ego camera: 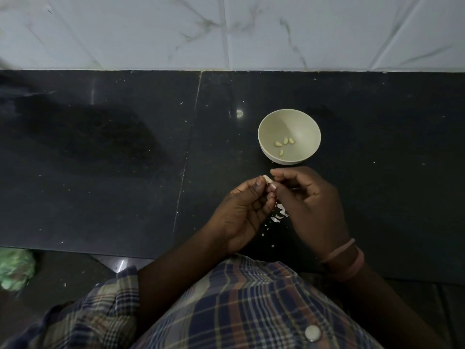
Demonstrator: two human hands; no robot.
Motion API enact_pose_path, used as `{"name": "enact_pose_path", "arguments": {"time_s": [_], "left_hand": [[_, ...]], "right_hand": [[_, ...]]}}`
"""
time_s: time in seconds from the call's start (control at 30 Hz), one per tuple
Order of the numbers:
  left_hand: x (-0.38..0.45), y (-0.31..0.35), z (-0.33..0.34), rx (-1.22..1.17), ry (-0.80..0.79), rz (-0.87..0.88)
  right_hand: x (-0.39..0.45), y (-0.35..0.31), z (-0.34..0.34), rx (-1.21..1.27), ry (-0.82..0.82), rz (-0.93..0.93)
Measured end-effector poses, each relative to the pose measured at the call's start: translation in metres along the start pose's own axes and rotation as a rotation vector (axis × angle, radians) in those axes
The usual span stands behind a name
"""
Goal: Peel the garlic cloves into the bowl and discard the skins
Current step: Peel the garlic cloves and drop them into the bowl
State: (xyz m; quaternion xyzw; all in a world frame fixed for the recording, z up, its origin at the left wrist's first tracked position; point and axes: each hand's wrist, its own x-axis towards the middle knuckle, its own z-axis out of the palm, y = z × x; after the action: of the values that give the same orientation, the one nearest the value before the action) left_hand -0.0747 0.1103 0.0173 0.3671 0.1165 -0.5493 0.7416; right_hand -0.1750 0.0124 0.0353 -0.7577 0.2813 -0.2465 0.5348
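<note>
1. Starting at your far left, a green bundle (15, 269) lies at about 8 o'clock, below the edge of the black counter (100, 152); it plays no part in this step.
2. Your left hand (241, 212) sits just left of centre, thumb and fingers curled, pinching the garlic clove (267, 179). The pale tip pokes out above your thumb, with the long axis running from roughly 11 o'clock down to 5 o'clock.
3. Your right hand (307, 195) meets it from the 3 o'clock side. Its fingertips are closed on the clove's lower end, apparently picking at skin; you cannot see from here how much skin is left on it.
4. Under the gap between your hands, at 6 o'clock from the clove, loose white skins (278, 214) lie scattered on the counter. They are not yet discarded.
5. The bowl (266, 122) stands at about 1 o'clock from the clove, close beyond your right fingertips but apart from them. Four peeled cloves (283, 145) rest in its bottom.
6. The relation to mind: the bowl lies forward and slightly right of the grip, and your right hand is the nearer one. Once the clove looks bare, a short carry toward 1 o'clock should drop it in, probably easiest from the right fingertips.
</note>
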Motion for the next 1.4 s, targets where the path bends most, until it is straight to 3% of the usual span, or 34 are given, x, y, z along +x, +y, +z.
{"name": "enact_pose_path", "arguments": {"time_s": [0.1, 0.33, 0.6, 0.83, 1.1, 1.4], "left_hand": [[-0.001, 0.0, -0.001, 0.005, 0.006, 0.003], [-0.003, -0.001, -0.006, 0.082, -0.044, 0.039], [-0.006, 0.003, 0.0, 0.183, -0.045, 0.134], [-0.006, 0.002, -0.001, 0.174, -0.03, 0.141], [-0.004, 0.0, -0.005, 0.177, -0.057, 0.198], [-0.002, 0.0, -0.008, 0.258, -0.031, 0.183]], "right_hand": [[0.0, -0.002, 0.0, -0.091, 0.011, -0.079], [-0.001, -0.005, 0.005, 0.128, 0.048, 0.144], [-0.002, -0.009, 0.006, 0.222, 0.049, 0.187], [-0.005, -0.005, 0.006, 0.087, 0.007, 0.143], [-0.001, -0.003, -0.002, -0.238, -0.05, -0.069], [0.001, 0.005, -0.004, -0.308, -0.115, -0.095]]}}
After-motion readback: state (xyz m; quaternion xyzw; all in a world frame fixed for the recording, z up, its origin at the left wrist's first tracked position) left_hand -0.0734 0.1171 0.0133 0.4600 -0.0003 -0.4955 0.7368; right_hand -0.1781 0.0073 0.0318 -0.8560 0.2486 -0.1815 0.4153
